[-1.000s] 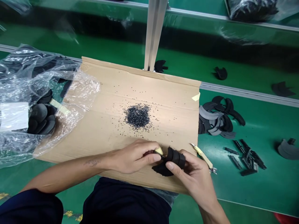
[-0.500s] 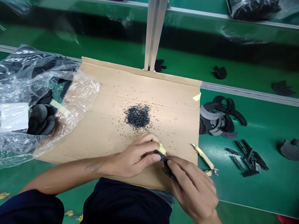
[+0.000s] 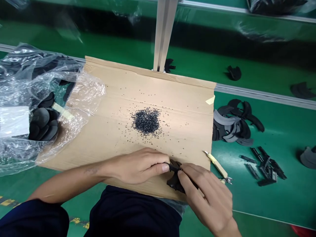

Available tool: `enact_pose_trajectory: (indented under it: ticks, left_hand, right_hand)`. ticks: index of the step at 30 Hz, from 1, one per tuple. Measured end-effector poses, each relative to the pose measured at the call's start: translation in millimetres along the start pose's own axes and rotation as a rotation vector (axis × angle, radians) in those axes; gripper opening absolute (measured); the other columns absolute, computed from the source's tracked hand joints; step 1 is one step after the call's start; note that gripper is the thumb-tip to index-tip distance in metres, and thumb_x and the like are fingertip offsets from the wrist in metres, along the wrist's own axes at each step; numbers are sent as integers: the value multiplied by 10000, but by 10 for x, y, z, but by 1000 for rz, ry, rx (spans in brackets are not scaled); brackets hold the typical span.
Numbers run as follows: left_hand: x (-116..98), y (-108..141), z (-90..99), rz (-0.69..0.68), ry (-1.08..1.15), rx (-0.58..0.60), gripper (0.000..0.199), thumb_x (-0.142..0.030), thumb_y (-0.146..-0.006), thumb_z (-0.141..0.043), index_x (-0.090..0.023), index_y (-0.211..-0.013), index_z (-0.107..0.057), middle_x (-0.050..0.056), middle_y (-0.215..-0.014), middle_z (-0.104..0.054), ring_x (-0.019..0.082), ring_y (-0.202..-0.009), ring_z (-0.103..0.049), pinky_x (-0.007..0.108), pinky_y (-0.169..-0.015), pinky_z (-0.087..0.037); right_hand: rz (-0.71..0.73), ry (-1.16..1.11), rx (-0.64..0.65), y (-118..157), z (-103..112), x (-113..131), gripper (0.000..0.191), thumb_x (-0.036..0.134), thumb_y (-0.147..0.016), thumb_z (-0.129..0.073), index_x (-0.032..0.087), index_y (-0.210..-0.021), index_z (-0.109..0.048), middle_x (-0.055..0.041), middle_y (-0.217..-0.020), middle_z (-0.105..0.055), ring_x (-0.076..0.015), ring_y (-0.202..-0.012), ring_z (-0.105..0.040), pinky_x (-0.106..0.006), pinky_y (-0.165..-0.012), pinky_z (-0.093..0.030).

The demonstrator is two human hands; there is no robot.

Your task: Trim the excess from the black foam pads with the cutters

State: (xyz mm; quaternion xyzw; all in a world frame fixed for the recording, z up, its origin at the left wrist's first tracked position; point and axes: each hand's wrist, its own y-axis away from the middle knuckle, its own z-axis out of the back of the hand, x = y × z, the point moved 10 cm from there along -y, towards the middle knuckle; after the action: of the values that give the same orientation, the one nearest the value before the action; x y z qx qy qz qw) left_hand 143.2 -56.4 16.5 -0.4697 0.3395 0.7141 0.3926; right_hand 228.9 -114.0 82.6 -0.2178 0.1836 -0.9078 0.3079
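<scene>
A black plastic part point(image 3: 175, 181) with a curved lower piece is held between my two hands, low over the cardboard's front right. My left hand point(image 3: 139, 166) pinches its upper left end between thumb and fingers. Around its right side, the fingers of my right hand point(image 3: 207, 194) are closed and cover part of it. Just beyond my hands lies a heap of tiny black pieces point(image 3: 146, 121), with strays scattered around it. To the right of my right hand, side cutters point(image 3: 217, 164) with pale yellow handles rest across the cardboard's edge.
The cardboard sheet point(image 3: 106, 131) lies on the green bench. At left, a clear plastic bag point(image 3: 86, 89) holds black discs point(image 3: 40, 118). Curved black and grey parts point(image 3: 237, 121) and narrow black pieces point(image 3: 265, 166) lie at right. A metal post point(image 3: 165, 36) rises behind the cardboard.
My hands have turned the black part, so more of its curved piece shows. My left hand has rolled over, and the yellow covering on its fingertip is now out of sight.
</scene>
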Motion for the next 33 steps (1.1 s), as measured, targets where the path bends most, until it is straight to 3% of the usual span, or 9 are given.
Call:
enact_pose_trajectory:
  ticks: [2,4,8,10,14,16,21,26,33]
  left_hand:
    - [26,18,-105,35,98,166,305,-293,-1071,-369,-181,-808,-476,-1,-771,-545,135,-723,-505,248,-690,-377]
    - [44,34,-170,71,171,253,294,-271,-1065,-381,-179,-814,-502,-3,-766,-564,126,-704,-518,237,-678,-385]
    - [104,-11,-47,116,109,74,258,-262,-1050,-415,-174,-827,-513,-1,-775,-558,128,-712,-504,242,-661,-352]
    - [129,-25,-14,120,108,-8,253,-276,-1043,-429,-169,-834,-523,3,-790,-554,131,-738,-502,247,-675,-348]
    - [295,-25,-178,229,468,0,309,-370,-1051,-389,-157,-900,-554,-20,-727,-479,111,-654,-448,227,-612,-362]
    - [350,-16,-274,270,649,15,363,-444,-1051,-375,-151,-929,-551,-35,-696,-428,103,-612,-401,217,-566,-344]
    - [351,-7,-287,233,666,-14,375,-480,-1047,-422,-150,-924,-552,-34,-720,-438,99,-645,-401,216,-594,-344]
    - [312,-29,-224,187,576,-44,383,-459,-1063,-392,-151,-894,-544,-36,-714,-440,100,-637,-401,219,-609,-352]
    - [171,-36,-127,127,331,-50,313,-317,-1067,-403,-169,-798,-467,-14,-769,-517,115,-732,-502,232,-692,-405]
  right_hand:
    - [-24,-109,26,0,-27,-46,269,10,-940,-464,145,-1083,-647,-120,-950,-737,-216,-914,-716,-337,-763,-596]
    - [-83,-222,52,-1,-67,-111,300,3,-932,-462,145,-1135,-632,-114,-958,-732,-208,-883,-714,-337,-744,-605]
    - [-254,-347,67,8,-153,-271,244,66,-956,-545,181,-1160,-613,-72,-950,-725,-189,-817,-717,-314,-705,-614]
    - [-323,-303,4,17,-136,-357,244,113,-953,-606,195,-1183,-603,-67,-964,-718,-194,-815,-710,-326,-716,-613]
    - [-340,-13,-304,74,104,-401,426,189,-819,-816,206,-1185,-599,-95,-1013,-663,-248,-882,-675,-395,-741,-596]
    - [-307,54,-338,78,104,-351,427,160,-786,-845,208,-1137,-608,-75,-959,-657,-230,-844,-665,-365,-710,-581]
    - [-363,-64,-209,35,-61,-369,250,190,-920,-700,180,-1142,-585,-113,-1019,-681,-249,-922,-663,-402,-781,-558]
    - [-299,-252,-22,3,-203,-314,95,104,-949,-590,186,-998,-591,-59,-870,-655,-186,-775,-629,-313,-663,-520]
    - [-133,3,104,8,-212,-167,221,80,-989,-436,160,-1031,-638,-76,-802,-639,-187,-697,-587,-307,-614,-468]
